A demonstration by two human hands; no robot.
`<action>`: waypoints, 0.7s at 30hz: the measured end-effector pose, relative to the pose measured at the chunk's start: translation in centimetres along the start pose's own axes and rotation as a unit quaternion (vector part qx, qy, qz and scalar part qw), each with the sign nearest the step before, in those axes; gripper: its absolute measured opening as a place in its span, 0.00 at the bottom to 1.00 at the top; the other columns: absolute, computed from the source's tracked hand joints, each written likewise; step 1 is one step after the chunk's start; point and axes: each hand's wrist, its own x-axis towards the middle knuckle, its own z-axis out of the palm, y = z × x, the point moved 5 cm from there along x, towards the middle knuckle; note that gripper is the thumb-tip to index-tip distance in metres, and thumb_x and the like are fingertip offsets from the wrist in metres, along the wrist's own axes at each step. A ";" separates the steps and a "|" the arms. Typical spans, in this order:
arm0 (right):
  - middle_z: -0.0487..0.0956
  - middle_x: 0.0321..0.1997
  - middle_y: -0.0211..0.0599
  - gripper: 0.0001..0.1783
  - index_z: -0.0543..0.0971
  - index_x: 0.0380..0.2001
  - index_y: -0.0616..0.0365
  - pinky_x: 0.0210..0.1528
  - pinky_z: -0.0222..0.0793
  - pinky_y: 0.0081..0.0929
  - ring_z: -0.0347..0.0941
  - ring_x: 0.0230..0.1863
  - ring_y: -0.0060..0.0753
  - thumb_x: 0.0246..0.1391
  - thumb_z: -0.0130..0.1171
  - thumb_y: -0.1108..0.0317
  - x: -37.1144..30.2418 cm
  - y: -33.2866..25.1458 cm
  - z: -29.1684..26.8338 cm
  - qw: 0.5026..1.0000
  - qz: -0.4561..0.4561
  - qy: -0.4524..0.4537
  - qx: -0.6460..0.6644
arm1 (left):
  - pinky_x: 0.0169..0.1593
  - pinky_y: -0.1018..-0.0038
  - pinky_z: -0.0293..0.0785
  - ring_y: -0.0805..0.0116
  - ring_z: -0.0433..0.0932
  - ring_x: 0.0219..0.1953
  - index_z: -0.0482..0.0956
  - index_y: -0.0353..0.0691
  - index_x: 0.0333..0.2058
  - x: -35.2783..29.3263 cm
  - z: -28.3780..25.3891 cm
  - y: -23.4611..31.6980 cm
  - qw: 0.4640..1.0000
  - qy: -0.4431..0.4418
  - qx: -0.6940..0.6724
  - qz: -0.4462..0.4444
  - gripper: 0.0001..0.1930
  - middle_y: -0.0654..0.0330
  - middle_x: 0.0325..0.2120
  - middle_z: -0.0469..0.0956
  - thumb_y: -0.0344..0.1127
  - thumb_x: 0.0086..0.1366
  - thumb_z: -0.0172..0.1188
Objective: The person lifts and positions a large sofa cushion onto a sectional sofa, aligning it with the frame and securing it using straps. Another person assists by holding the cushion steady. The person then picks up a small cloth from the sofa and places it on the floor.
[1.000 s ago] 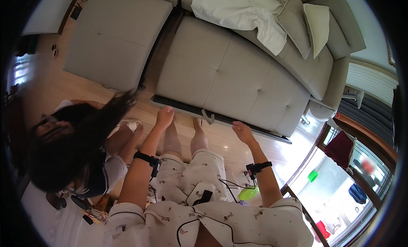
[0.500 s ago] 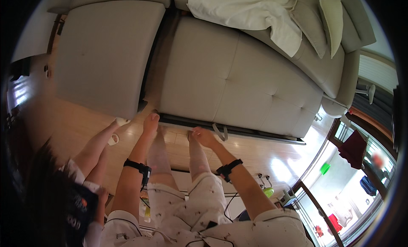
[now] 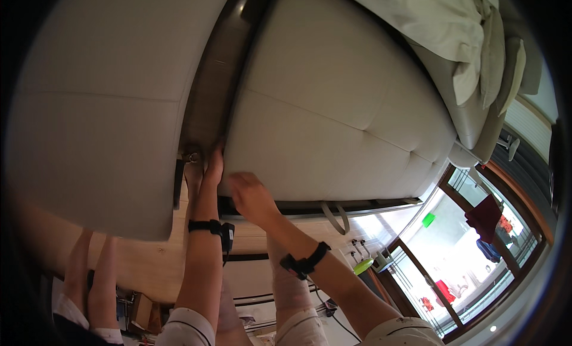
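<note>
A grey tufted pull-out sofa section [image 3: 310, 131] lies before me, with a dark frame and a grey strap loop [image 3: 335, 218] along its front edge. My left hand [image 3: 214, 164] reaches into the gap at its left side, against the side edge near the front corner. Its fingers are mostly hidden there. My right hand [image 3: 250, 194] is over the front left corner, slightly blurred, with loosely bent fingers and nothing seen in them. Both wrists carry black strapped devices. Left of the gap stands a separate grey padded sofa piece [image 3: 101, 125].
Another person's legs [image 3: 89, 274] stand beyond the front of the left sofa piece. A white cover [image 3: 441, 30] and cushions [image 3: 509, 78] lie on the sofa at the back right. A sliding glass door [image 3: 441, 251] is at the right. Wooden floor [image 3: 158, 251] shows in front.
I am closer to the sofa, and the view has turned. My left hand has gone from the front corner into the side gap. My right hand has left the front edge for the corner.
</note>
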 end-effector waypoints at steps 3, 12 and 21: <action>0.77 0.48 0.44 0.16 0.78 0.43 0.57 0.51 0.72 0.35 0.71 0.53 0.49 0.48 0.54 0.74 9.1 0.2 4.0 0.961 -0.082 -0.117 -0.235 | 0.59 0.61 0.61 0.49 0.69 0.55 0.68 0.31 0.58 1.8 0.9 -2.0 0.999 -0.021 -0.044 -0.013 0.30 0.44 0.53 0.72 0.54 0.72 0.38; 0.71 0.62 0.38 0.22 0.76 0.54 0.52 0.67 0.54 0.39 0.61 0.66 0.41 0.63 0.45 0.56 21.0 5.6 12.3 0.782 -0.004 -0.313 -0.539 | 0.60 0.61 0.61 0.48 0.69 0.56 0.67 0.31 0.58 3.9 1.4 -4.3 0.994 -0.038 -0.091 -0.038 0.31 0.44 0.54 0.71 0.54 0.72 0.39; 0.66 0.68 0.33 0.27 0.67 0.64 0.51 0.69 0.47 0.39 0.57 0.69 0.39 0.66 0.39 0.53 20.6 12.0 15.1 0.694 -0.049 -0.211 -0.686 | 0.61 0.61 0.61 0.48 0.68 0.57 0.67 0.31 0.59 3.0 2.1 -2.8 0.991 -0.073 -0.104 -0.030 0.31 0.43 0.55 0.70 0.55 0.72 0.39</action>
